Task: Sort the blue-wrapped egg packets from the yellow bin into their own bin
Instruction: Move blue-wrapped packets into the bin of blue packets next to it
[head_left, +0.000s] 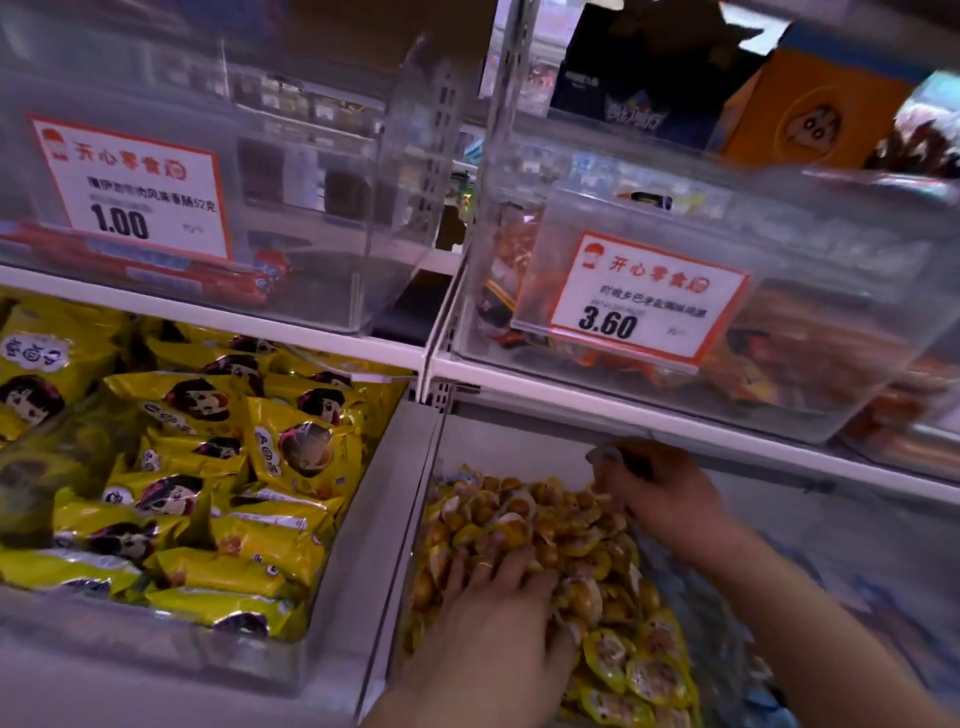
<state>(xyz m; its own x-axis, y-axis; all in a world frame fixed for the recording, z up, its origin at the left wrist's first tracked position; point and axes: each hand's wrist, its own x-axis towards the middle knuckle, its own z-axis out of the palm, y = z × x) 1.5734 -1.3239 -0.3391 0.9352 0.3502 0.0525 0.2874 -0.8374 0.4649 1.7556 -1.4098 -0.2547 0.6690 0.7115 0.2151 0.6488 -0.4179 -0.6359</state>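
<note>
Pinched in the right hand (660, 493) is a blue-wrapped packet (610, 457), lifted at the far end of the bin (415, 525) of yellow egg packets (545, 519), just under the shelf edge. Left hand (498, 597) lies flat, fingers straight, pressed into the yellow pile near its middle. More blue packets (691, 597) sit blurred along the right side of the pile; a separate bin of yellow snack bags (208, 467) is to the left.
</note>
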